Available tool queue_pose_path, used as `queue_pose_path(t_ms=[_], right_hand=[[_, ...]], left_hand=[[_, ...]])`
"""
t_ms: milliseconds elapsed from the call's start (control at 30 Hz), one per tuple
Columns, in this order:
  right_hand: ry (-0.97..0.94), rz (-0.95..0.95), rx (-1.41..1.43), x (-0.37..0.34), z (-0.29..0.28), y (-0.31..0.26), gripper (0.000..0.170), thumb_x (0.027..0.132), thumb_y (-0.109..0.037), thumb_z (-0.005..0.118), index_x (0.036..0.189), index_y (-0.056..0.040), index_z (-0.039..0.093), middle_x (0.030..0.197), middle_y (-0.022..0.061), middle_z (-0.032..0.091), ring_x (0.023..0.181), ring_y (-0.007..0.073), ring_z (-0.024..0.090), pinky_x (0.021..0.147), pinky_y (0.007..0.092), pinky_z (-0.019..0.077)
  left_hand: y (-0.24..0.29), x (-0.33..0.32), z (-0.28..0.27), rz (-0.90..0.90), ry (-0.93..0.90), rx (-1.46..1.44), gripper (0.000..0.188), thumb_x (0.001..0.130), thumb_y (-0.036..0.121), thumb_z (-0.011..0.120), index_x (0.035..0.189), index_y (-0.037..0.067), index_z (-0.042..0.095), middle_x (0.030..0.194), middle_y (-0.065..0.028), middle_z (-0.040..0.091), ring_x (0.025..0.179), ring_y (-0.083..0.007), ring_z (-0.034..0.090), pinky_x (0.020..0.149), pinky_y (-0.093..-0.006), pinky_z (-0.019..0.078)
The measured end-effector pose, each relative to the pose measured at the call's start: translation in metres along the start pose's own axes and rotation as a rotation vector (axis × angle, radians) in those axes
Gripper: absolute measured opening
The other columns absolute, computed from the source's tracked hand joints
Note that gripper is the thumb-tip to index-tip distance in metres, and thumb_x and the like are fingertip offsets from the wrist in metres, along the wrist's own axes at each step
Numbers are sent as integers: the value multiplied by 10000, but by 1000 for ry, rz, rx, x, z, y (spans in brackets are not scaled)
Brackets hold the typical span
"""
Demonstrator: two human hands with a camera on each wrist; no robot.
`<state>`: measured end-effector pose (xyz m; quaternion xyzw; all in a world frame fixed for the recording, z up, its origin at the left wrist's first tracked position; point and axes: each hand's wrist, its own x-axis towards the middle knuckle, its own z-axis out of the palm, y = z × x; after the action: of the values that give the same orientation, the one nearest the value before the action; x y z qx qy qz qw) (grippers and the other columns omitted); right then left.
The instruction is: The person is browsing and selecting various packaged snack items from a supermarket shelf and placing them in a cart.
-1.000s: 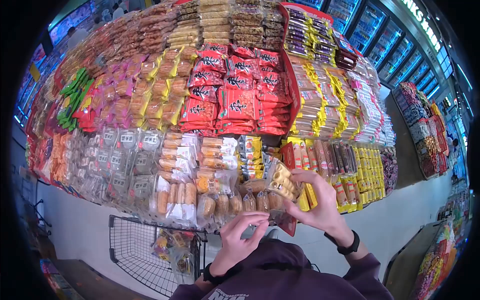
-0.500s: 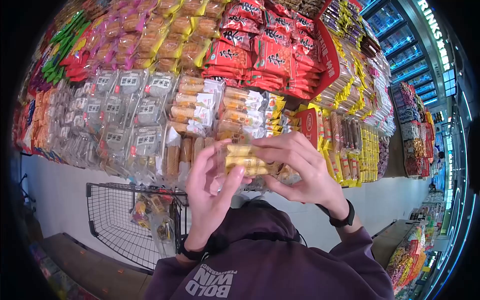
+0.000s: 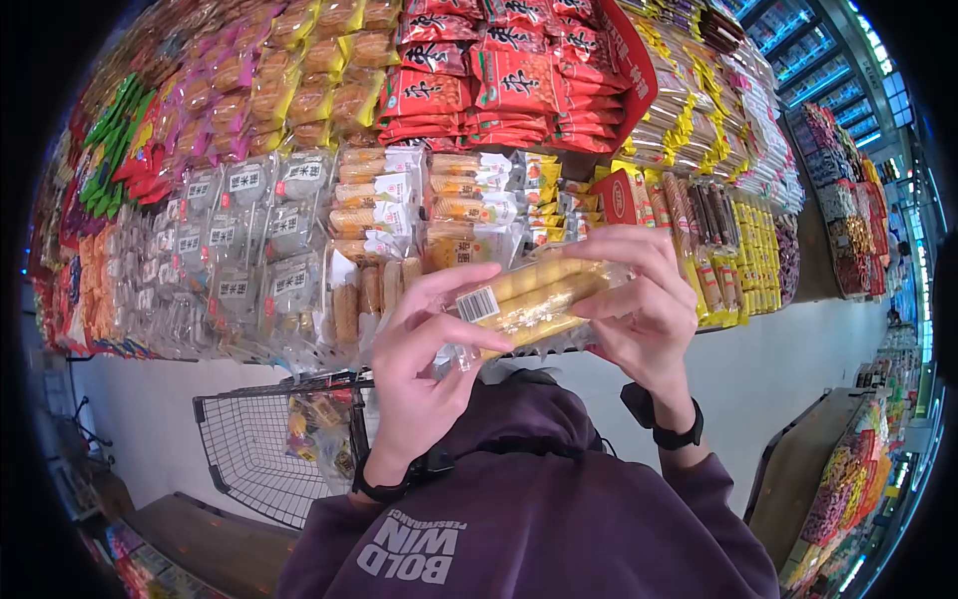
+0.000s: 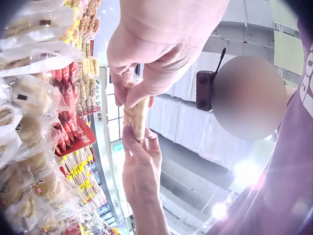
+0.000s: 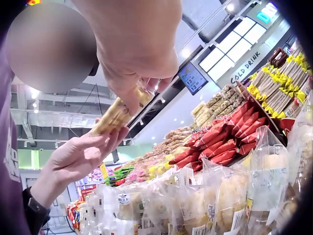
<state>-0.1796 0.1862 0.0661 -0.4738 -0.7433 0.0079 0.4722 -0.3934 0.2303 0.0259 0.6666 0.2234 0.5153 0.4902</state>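
Observation:
A clear packet of yellow rolls (image 3: pixel 544 299) is held in front of the chest, between both hands, slightly tilted, with a barcode label at its left end. The left hand (image 3: pixel 424 364) grips that left end between thumb and fingers. At the other end the right hand (image 3: pixel 644 309) pinches the wrapper, fingers over the top. The left wrist view shows the packet (image 4: pixel 136 112) edge-on, with the left hand (image 4: pixel 159 49) above and the right hand (image 4: pixel 143 181) below. In the right wrist view both hands touch the packet (image 5: pixel 113 116).
Packaged snacks fill the display beyond the hands, including red bags (image 3: pixel 514 80), grey-white packets (image 3: pixel 291 230) and yellow packs (image 3: pixel 755 260). A black wire cart (image 3: pixel 261 439) with a few bagged items stands at lower left. Another snack stand (image 3: pixel 833 489) is at lower right.
The right hand has brought the packet from the display edge toward the chest, and the left hand has taken hold of it. Since half a second ago, the packet has turned to show its barcode label.

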Motion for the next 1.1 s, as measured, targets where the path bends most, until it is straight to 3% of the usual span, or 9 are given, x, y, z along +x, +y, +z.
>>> queue_pose_path(t_ms=[100, 233, 300, 400, 433, 600, 700, 900, 1100], right_hand=[[-36, 6, 12, -4, -3, -1, 268, 626, 37, 784, 837, -95, 687, 1039, 58, 729, 979, 243, 668, 856, 377, 509], [31, 341, 262, -23, 13, -6, 299, 702, -1, 799, 965, -45, 662, 957, 69, 739, 876, 255, 694, 789, 358, 518], [-36, 310, 213, -29, 21, -4, 303, 715, -31, 805, 979, -44, 657, 956, 77, 733, 876, 265, 691, 790, 367, 519], [-128, 292, 199, -31, 22, -10, 311, 745, -88, 806, 1003, -28, 643, 1004, 91, 715, 881, 287, 684, 792, 380, 520], [-142, 312, 220, -35, 22, -9, 308, 751, -94, 802, 1004, -24, 642, 1024, 96, 710, 889, 292, 682, 792, 382, 520], [-84, 292, 253, -47, 17, -4, 414, 839, -175, 774, 1176, -22, 588, 1192, 180, 651, 1017, 318, 669, 861, 386, 526], [125, 175, 354, -52, 13, 5, 746, 748, -242, 862, 1355, -50, 471, 1350, 246, 528, 1200, 399, 569, 935, 443, 512], [-37, 43, 207, -54, -37, 26, 1026, 662, -295, 914, 1498, -160, 335, 1557, 270, 240, 1388, 452, 371, 1068, 513, 421], [19, 70, 335, -67, -53, 46, 1023, 634, -298, 934, 1456, -125, 350, 1498, 242, 338, 1349, 433, 418, 1090, 517, 393]], left_hand=[[1, 2, -4, 15, -20, 13, 277, 726, -149, 677, 944, 17, 718, 1271, -188, 607, 1133, -268, 639, 934, -359, 527], [18, 6, -2, -198, 93, -109, 364, 713, -135, 734, 1052, -15, 678, 1218, -174, 636, 1087, -231, 654, 877, -312, 549], [24, 6, 14, -224, 215, -230, 363, 687, -77, 808, 1023, 9, 700, 1063, -132, 700, 934, -216, 677, 812, -305, 547], [25, 25, 19, 276, -97, 301, 302, 692, -18, 840, 967, 22, 721, 946, -106, 717, 834, -222, 659, 745, -321, 531], [26, 28, 27, 271, -78, 306, 271, 687, 35, 867, 920, 22, 730, 908, -103, 712, 801, -236, 644, 718, -330, 509], [20, 27, 53, 34, 29, 69, 303, 723, 10, 852, 977, -14, 689, 911, -86, 686, 802, -156, 626, 738, -277, 497], [22, 30, 67, -217, 86, -93, 277, 794, -7, 812, 1017, -47, 653, 925, -50, 649, 810, -82, 596, 726, -235, 483], [9, 35, 99, -417, 91, -194, 233, 842, 15, 771, 1029, -44, 646, 901, -35, 659, 792, -56, 591, 683, -209, 475], [9, 43, 127, -469, -7, -111, 270, 877, 40, 743, 1112, -55, 651, 890, -41, 684, 765, -61, 625, 663, -215, 515]])
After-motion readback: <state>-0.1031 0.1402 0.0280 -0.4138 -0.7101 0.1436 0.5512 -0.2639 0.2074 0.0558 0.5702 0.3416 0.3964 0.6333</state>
